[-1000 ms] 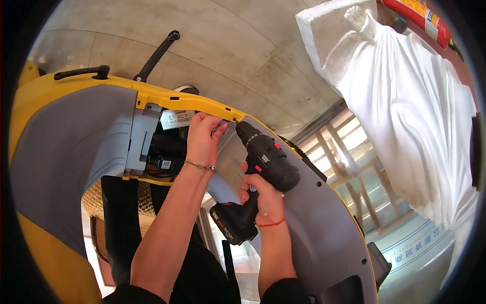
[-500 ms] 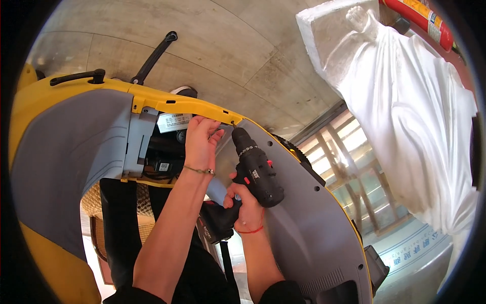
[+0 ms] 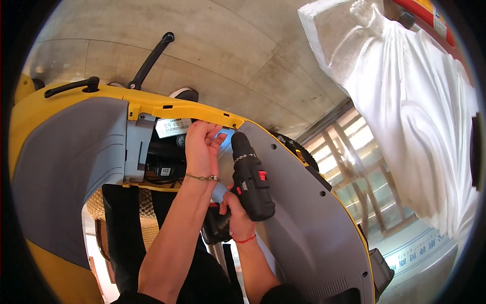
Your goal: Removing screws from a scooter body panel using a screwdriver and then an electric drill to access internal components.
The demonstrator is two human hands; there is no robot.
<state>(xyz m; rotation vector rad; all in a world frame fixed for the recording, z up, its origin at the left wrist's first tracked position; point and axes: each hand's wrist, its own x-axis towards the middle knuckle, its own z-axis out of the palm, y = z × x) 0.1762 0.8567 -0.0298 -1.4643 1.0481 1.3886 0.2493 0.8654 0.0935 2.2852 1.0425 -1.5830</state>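
My right hand (image 3: 239, 218) is wrapped round the grip of a black cordless drill (image 3: 253, 190) with red switches. The drill points away from me, its bit meeting a small hole or screw in the yellow rim of a grey-and-yellow housing (image 3: 298, 223). Just left of the chuck, my left hand (image 3: 202, 144) has its fingers curled in against the inside of the yellow rim; what they grip, if anything, is hidden. A bluish glow lights the panel beside the drill's nose.
Left of my hands an opening shows black parts, wires and a white label (image 3: 172, 127). A black crank arm (image 3: 152, 61) stands out beyond the housing. Farther right are a white draped statue (image 3: 405, 116) and part of a red cylinder (image 3: 430, 17). A shoe (image 3: 185, 94) shows past the rim.
The drill's rear has swung left and slightly toward me, while its bit stays at the same spot on the rim. The bluish glow has appeared. My left hand keeps its place.
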